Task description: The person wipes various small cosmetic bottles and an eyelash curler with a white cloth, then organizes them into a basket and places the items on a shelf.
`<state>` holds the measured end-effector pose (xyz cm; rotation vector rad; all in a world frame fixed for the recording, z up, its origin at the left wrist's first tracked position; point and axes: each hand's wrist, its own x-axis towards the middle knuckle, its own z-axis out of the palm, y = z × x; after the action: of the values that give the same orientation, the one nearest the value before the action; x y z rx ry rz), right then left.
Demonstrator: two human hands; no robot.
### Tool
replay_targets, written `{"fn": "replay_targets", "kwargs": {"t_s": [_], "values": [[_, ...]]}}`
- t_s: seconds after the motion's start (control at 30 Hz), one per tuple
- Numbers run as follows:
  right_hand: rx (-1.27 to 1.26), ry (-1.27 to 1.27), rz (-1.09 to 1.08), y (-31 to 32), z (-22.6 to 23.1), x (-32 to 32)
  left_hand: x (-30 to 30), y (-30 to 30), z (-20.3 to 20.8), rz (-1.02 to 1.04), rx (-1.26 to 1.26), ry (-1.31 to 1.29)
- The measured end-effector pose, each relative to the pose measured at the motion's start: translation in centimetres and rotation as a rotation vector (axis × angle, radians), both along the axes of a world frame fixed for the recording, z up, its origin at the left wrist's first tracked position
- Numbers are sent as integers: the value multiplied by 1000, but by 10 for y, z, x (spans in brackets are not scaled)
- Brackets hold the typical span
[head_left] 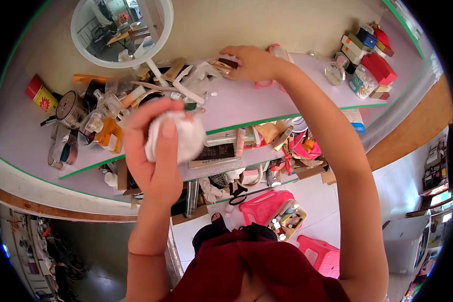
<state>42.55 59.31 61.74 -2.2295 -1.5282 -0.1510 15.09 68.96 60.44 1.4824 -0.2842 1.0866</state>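
My left hand (153,151) is raised in front of the shelf, its fingers and thumb closed round a wadded white cloth or tissue (183,138). Motion blurs the wad a little. Farther back, my right hand (251,63) reaches to the rear of the lilac shelf (231,105). Its fingers curl round a small dark brown and gold item (227,63), whose kind I cannot make out. Beside that hand lies crumpled clear plastic (202,75). A pink-framed object (264,84) is partly hidden behind my right wrist.
A round white mirror (166,30) stands at the back left. Below it crowd bottles, including an orange perfume bottle (109,135), and a red-and-yellow can (40,94). Small boxes (380,68) and a tub of cotton swabs (362,82) sit far right. Pink stools (319,255) stand below.
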Motion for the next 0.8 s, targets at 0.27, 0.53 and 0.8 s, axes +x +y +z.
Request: {"fn": "replay_targets", "kwargs": {"t_s": [0.27, 0.53, 0.8], "values": [[-310, 1, -211, 22, 11, -25, 75, 57, -5, 471, 1096, 65], [-331, 167, -283, 10, 13, -26, 60, 58, -1, 424, 1236, 157], [-86, 434, -246, -2, 9, -34, 36, 72, -21, 354, 937, 355]]}}
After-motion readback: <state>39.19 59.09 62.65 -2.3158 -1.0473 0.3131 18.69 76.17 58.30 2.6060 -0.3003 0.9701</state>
